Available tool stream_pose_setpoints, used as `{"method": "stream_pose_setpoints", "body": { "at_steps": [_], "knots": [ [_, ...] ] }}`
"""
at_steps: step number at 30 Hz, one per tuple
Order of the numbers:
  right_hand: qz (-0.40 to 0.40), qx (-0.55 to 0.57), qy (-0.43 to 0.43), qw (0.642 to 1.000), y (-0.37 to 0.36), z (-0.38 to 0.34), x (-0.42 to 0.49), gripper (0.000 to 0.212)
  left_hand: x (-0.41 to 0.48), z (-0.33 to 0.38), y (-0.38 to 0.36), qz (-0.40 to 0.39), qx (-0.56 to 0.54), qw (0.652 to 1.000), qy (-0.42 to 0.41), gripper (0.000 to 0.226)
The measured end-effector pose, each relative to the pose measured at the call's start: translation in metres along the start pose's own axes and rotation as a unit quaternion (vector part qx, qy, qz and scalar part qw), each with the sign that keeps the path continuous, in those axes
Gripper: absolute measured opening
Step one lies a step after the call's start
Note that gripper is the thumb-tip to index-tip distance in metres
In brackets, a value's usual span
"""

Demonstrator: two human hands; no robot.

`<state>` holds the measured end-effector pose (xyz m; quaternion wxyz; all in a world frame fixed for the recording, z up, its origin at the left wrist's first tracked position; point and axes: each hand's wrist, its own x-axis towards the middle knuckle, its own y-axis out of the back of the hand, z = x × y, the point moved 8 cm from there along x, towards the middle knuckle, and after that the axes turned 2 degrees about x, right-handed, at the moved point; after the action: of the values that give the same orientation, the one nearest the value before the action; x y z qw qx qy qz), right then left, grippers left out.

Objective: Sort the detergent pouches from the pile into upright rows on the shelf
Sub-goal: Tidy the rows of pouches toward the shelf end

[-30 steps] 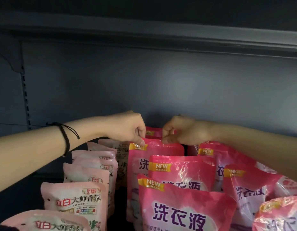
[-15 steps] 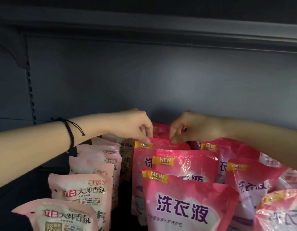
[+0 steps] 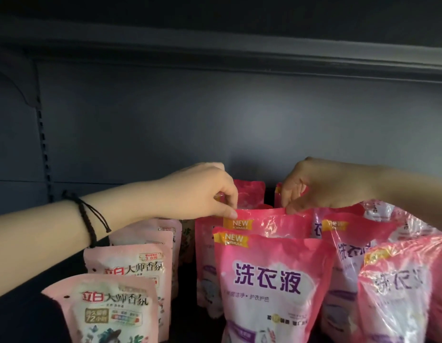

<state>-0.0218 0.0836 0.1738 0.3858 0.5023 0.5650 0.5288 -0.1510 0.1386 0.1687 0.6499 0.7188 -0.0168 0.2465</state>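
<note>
Left hand (image 3: 197, 191) and right hand (image 3: 321, 186) pinch pink pouch (image 3: 277, 222) at top edge — space above.

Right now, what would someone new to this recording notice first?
Two hands meet mid-frame: the left hand and the right hand each pinch the top edge of a bright pink pouch, second in the middle row. Before it stands the front pouch with large purple lettering, filling the lower centre. A row of pale pink pouches stands at lower left, under the wrist with a black cord bracelet.
</note>
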Motion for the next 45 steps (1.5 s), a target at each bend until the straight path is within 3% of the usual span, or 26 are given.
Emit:
{"method": "stream_pose_setpoints", "body": {
  "at_steps": [4, 12, 19, 25, 29, 32, 34, 36, 38, 42, 45],
  "knots": [
    [0.026, 0.001, -0.009, 1.0, 0.0, -0.01, -0.002, 0.005, -0.013, 0.002, 0.005, -0.005, 0.072, 0.997, 0.001, 0.018],
    [0.032, 0.021, -0.024, 0.999, -0.009, -0.03, 0.001, 0.008, -0.04, -0.005, 0.015, 0.008, 0.086, 0.996, 0.027, 0.019],
    [0.065, 0.003, -0.018, 0.998, -0.009, -0.041, -0.006, 0.002, -0.054, -0.017, 0.014, 0.011, -0.028, 0.997, 0.067, 0.01],
    [0.14, 0.078, -0.03, 0.987, -0.001, -0.036, -0.029, 0.009, -0.066, -0.001, 0.032, 0.138, -0.131, 0.977, 0.091, 0.012],
    [0.18, 0.15, -0.061, 0.97, 0.007, -0.029, -0.049, 0.01, -0.072, 0.017, 0.04, 0.161, -0.186, 0.961, 0.128, 0.013],
    [0.272, 0.326, -0.061, 0.904, 0.008, -0.02, -0.07, 0.015, -0.088, 0.025, 0.047, 0.246, -0.292, 0.91, 0.161, 0.018],
    [0.364, 0.411, -0.062, 0.833, -0.005, -0.013, -0.09, 0.014, -0.111, 0.029, 0.041, 0.365, -0.37, 0.833, 0.188, 0.021],
    [0.458, 0.413, -0.065, 0.784, -0.031, -0.012, -0.113, 0.013, -0.139, 0.041, 0.013, 0.469, -0.43, 0.741, 0.215, 0.022],
    [0.518, 0.353, -0.042, 0.778, -0.054, -0.025, -0.131, 0.017, -0.156, 0.061, -0.028, 0.512, -0.449, 0.694, 0.235, 0.026],
    [0.526, 0.27, 0.006, 0.806, -0.078, -0.047, -0.136, 0.029, -0.159, 0.085, -0.094, 0.488, -0.453, 0.689, 0.285, 0.035],
    [0.498, 0.305, 0.017, 0.812, -0.102, -0.054, -0.132, 0.042, -0.158, 0.091, -0.121, 0.462, -0.48, 0.678, 0.311, 0.036]
  ]
}}
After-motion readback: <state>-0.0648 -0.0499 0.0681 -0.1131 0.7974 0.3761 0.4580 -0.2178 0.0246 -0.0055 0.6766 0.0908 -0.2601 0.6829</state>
